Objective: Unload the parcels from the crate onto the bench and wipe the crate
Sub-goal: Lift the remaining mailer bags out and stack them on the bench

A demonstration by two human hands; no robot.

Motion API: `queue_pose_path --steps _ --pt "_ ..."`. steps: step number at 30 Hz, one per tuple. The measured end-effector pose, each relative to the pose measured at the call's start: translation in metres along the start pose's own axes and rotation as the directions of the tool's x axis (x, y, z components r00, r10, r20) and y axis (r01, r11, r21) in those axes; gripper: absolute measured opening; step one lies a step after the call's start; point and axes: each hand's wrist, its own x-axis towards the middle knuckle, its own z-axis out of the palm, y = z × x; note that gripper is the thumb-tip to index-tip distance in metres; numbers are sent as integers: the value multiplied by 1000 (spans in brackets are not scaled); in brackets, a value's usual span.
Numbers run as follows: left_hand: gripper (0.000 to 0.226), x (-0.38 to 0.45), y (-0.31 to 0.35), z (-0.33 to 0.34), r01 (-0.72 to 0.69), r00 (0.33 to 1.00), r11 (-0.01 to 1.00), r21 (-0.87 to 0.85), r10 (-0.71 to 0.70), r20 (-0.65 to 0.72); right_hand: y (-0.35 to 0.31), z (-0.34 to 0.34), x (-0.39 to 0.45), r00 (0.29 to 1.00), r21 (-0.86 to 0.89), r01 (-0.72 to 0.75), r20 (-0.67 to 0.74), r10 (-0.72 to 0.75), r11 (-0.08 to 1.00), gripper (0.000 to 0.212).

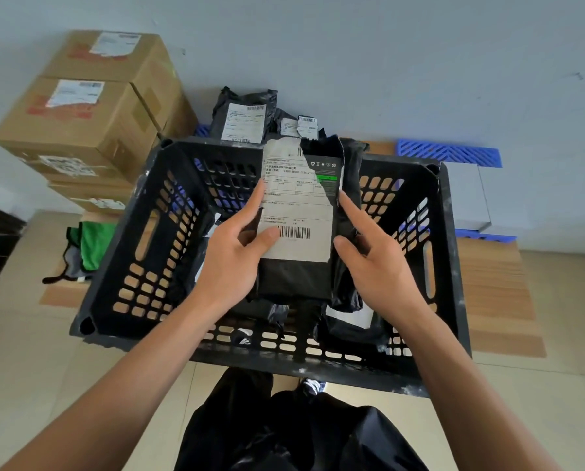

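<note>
Right above the middle of the crate (168, 212) we held a black parcel (296, 277) with a white shipping label (294, 212) whose upper right part was torn away. Our left hand (231, 263) gripped the parcel's left edge, thumb lying across the label near its barcode and forefinger stretched up along the label's side. Our right hand (374, 263) held the right edge, thumb pressed into the crinkled black wrapping and forefinger pointing up along the parcel's side. The parcel stood lifted clear of the crate floor, its top reaching about level with the far rim. Under it, more black parcels (349, 321) lay in the bottom of the black, slotted plastic crate, one showing a white label near the right front corner. The crate sat on a low wooden surface (495, 283). Just behind the far rim, two black parcels with white labels (243, 120) leaned against the pale wall. To the left of them stood stacked cardboard boxes (80, 124) bearing labels. A green cloth (94, 246) lay just beside the crate's left wall. To the right, blue plastic grating (447, 153) and a grey flat box (468, 198) sat near the wall. Our dark trousers (284, 430) showed at the bottom, over a beige tiled floor (29, 368).
</note>
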Motion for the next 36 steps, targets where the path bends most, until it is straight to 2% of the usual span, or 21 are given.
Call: queue_pose_path --steps 5,11,14,16,25,30,36 --pt "66 17 12 -5 -68 997 998 8 68 24 -17 5 14 989 -158 146 -10 -149 977 54" --pt "67 58 39 -13 -170 982 985 -2 169 79 -42 -1 45 979 -217 154 -100 -179 964 58" --pt "66 84 49 -20 -201 975 979 -41 204 90 -52 -5 61 969 -229 151 -159 -190 962 70" --pt "66 101 53 -23 -213 970 975 -61 218 103 -57 -8 74 965 -233 135 -191 -181 963 75" --pt "65 187 57 -29 -228 961 972 -63 235 147 -63 -9 150 964 -127 41 -255 -73 991 71" --pt "66 230 54 -30 -241 960 970 -43 244 137 -66 -11 196 976 -173 5 -214 -43 985 69" --pt "70 289 44 -28 -205 960 978 46 191 205 -62 -20 257 973 -218 -53 -231 1 975 67"
